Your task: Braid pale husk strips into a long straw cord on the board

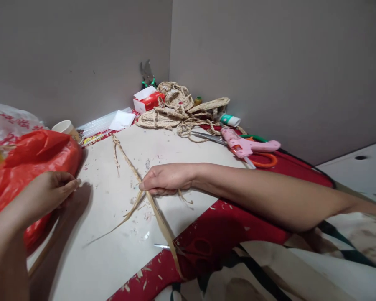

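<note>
My right hand (167,179) is closed around a braided straw cord (130,163) where its plait splits into loose strands. The braid runs up and left over the white board. One wide strand (161,223) stretches down to the red cloth, and a thinner one (125,218) trails to the lower left. My left hand (58,190) is at the left, fingers curled in a pinch. Below it hangs a tan strip (47,250), apparently held in those fingers, though the grip itself is hidden. Scissors (162,246) lie partly under the wide strand.
Behind the white board (90,225) are coils of straw rope (172,113), a red box (150,101) and green-handled pruners (148,77). A pink glue gun (249,143) rests on orange-handled scissors (265,160). A red plastic bag (44,156) and paper cup (64,126) stand left.
</note>
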A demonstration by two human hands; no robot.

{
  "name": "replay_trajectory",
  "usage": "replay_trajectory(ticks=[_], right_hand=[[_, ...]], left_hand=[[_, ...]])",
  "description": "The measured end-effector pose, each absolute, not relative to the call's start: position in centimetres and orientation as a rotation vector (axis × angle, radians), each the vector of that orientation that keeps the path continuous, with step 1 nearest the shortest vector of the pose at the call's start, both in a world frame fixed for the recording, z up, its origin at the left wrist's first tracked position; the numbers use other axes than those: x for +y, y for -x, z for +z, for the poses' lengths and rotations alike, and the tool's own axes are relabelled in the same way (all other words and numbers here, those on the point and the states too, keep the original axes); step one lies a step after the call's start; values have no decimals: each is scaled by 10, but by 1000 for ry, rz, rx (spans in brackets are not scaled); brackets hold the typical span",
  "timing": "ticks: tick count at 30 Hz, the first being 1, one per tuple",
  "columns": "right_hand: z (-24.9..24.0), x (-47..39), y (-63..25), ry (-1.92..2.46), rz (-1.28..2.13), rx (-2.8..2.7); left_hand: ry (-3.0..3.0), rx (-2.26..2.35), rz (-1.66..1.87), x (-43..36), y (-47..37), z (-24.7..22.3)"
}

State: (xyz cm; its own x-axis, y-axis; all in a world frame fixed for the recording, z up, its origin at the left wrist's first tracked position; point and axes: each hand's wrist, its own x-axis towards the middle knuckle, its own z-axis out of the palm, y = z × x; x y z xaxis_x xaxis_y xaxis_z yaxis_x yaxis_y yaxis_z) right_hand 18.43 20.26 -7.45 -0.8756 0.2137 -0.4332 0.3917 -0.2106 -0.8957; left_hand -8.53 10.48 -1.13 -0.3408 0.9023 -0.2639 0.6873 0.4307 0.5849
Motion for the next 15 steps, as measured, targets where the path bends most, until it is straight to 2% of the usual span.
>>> replay_trajectory(ticks=[3, 10, 13, 15], right_hand=[[-76, 203, -184, -709, -2249, 1862], [-75, 205, -184, -718, -2245, 1833], [-74, 206, -184, -725, -2255, 1831], [-73, 206, -184, -724, -2263, 1830]], left_hand=[[-1480, 2223, 257, 103, 90, -12], [-1658, 2185, 241, 104, 85, -28], [-1720, 2170, 205, 105, 83, -25], [-1662, 2137, 301, 105, 81, -19]])
